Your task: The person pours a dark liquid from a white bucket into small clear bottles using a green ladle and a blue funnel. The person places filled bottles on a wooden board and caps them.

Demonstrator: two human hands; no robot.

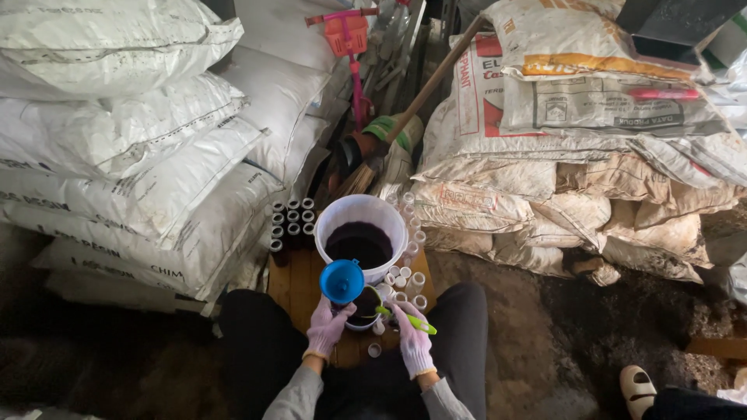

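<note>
I sit with both knees around a low wooden board [294, 285]. My left hand [327, 327], in a pale glove, steadies a blue funnel [341, 281] beside a small cup of dark liquid [362, 306]. My right hand [410, 339], also gloved, holds a green-handled tool [408, 319] whose tip reaches into that cup. Just beyond stands a white bucket [361, 212] holding dark liquid. Several dark filled vials [289, 222] stand in rows left of the bucket; several pale empty vials [406, 278] lie to its right.
Stacked white sacks [132, 140] rise on the left and printed paper sacks [576, 148] on the right. A broom with a long wooden handle [424, 93] and a pink and orange tool [350, 47] lean between them. Another person's sandalled foot [640, 386] shows at lower right.
</note>
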